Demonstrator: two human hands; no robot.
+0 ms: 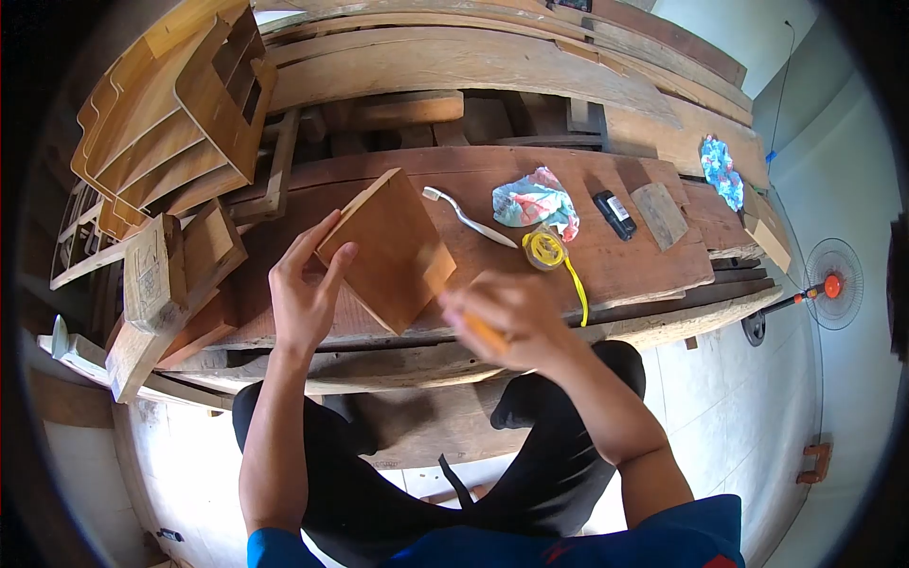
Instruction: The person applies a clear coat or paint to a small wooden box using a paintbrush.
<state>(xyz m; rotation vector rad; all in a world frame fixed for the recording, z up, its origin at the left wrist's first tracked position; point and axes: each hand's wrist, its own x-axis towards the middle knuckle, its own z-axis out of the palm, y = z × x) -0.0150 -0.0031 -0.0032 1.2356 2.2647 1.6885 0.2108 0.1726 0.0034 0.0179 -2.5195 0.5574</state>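
A brown wooden box or thick panel [390, 248] stands tilted on the reddish-brown plank bench [275, 303]. My left hand [311, 284] grips its upper left edge between thumb and fingers. In my right hand [502, 317] is an orange-handled brush-like tool [485, 333], blurred by motion, its tip against the box's lower right side. Behind the hands lie a white toothbrush [469, 221], a crumpled patterned cloth [535, 201], a yellow tape measure [544, 248] with a yellow strap, a small black device [614, 215] and a thin wooden piece [660, 216].
A wooden shelf organizer [180, 123] stands at the upper left, with wood blocks [154, 275] below it. Long planks [454, 62] lie along the back. A second cloth [721, 172] rests at the right, and a fan [833, 284] stands beyond the bench.
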